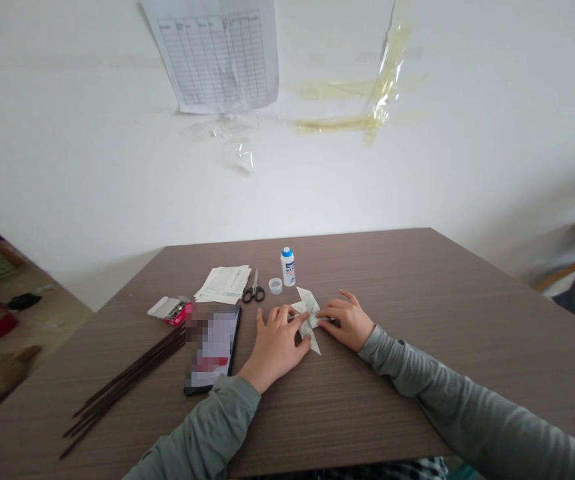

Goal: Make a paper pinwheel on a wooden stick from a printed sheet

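A folded paper pinwheel [307, 298] of thin printed paper lies on the table between my hands, its pointed blades sticking out up and down. My left hand [275, 347] holds its left side, with thumb and forefinger on the paper and the other fingers raised or spread. On the right edge, my right hand [350, 325] pinches a blade between thumb and fingers. The fingertips hide part of the folds. Just beyond the pinwheel stand a white glue bottle [289, 270] with a blue cap and a small clear cup [275, 286].
Scissors [254, 292] lie beside a stack of paper squares [223, 283]. Left of my left hand are a phone [217, 347], a small open red-and-white box [170, 310] and several thin dark sticks [125, 380]. A wall [317, 193] rises behind the brown table [392, 267].
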A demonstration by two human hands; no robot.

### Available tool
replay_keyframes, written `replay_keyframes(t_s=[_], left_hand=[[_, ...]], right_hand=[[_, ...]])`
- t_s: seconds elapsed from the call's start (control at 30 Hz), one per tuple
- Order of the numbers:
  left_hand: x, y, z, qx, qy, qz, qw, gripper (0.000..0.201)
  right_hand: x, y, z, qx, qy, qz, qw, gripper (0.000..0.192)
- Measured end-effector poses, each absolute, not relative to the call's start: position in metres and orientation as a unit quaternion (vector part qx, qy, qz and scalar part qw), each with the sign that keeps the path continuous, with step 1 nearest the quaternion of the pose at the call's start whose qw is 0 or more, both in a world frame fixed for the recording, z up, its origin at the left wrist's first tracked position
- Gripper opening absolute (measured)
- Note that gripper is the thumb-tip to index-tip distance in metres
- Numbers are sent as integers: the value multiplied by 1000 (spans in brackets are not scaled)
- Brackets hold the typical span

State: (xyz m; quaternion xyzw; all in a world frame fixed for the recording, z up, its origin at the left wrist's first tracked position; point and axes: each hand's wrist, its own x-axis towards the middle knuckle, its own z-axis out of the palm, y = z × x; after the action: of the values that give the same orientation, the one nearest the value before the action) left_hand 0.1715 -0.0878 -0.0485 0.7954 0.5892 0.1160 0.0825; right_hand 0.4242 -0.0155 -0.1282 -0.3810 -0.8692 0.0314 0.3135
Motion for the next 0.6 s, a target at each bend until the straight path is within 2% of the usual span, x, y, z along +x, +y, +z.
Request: replay_keyframes(t_s=[0.4,0.6], left_hand=[[171,-83,-57,790,597,117,81,57],[170,-83,-60,788,596,135,76,49]], right_hand=[[425,-15,-131,-384,-871,31,306,13],[425,-15,-130,-380,-868,24,318,13]])
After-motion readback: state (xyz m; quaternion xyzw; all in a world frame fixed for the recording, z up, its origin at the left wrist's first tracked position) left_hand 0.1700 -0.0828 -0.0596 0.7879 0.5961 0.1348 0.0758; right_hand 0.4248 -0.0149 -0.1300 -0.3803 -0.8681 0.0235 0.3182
